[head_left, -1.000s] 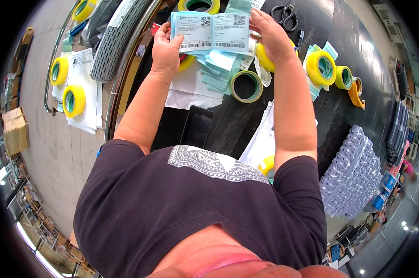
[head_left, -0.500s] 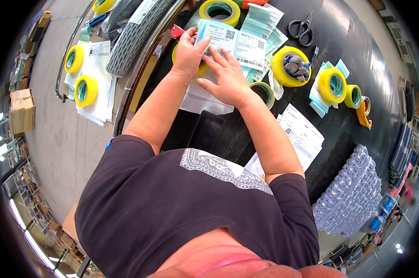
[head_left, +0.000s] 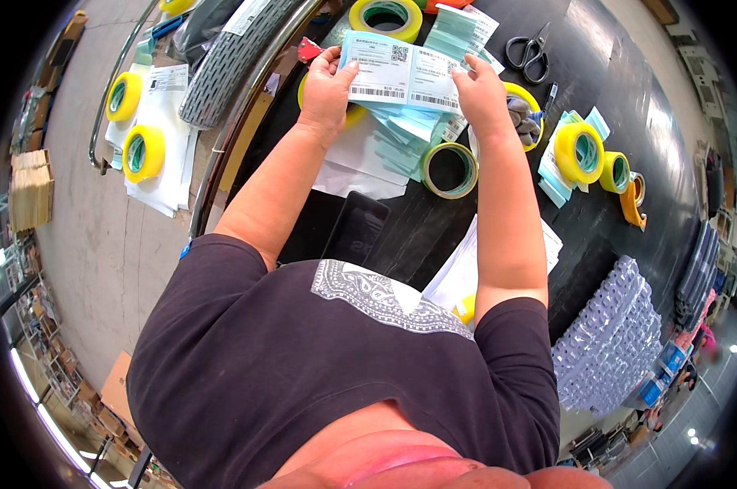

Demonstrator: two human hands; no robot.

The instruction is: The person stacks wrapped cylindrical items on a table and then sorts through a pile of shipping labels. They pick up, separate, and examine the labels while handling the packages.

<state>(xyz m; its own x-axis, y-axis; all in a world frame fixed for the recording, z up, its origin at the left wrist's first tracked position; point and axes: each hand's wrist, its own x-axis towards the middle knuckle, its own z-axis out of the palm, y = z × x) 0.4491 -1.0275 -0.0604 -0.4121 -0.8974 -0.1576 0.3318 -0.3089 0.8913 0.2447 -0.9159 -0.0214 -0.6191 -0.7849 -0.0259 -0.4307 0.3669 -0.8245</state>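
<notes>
A strip of white printed labels point(head_left: 385, 69) on pale blue backing is stretched between my two hands above the black table. My left hand point(head_left: 327, 94) pinches its left end between thumb and fingers. At the other end my right hand point(head_left: 481, 91) grips the right edge, its fingertips partly hidden. Beneath the strip lies a heap of folded light-blue label backing point(head_left: 407, 134) on white sheets point(head_left: 358, 175). A roll of tape point(head_left: 450, 169) lies flat beside my right wrist, and a larger yellow tape roll point(head_left: 385, 18) sits beyond the labels.
Black scissors point(head_left: 528, 57) lie at the far right, near a yellow roll with grey gloves point(head_left: 521, 114) inside. More tape rolls point(head_left: 578, 152) stand farther right. A dark phone point(head_left: 357, 226) and printed papers point(head_left: 454, 273) lie close to me. Bubble wrap point(head_left: 609, 342) hangs at the table's right edge.
My right hand has moved right, from the middle of the label strip to its right end. The strip is now held spread between both hands, uncovering the blue heap and tape roll below.
</notes>
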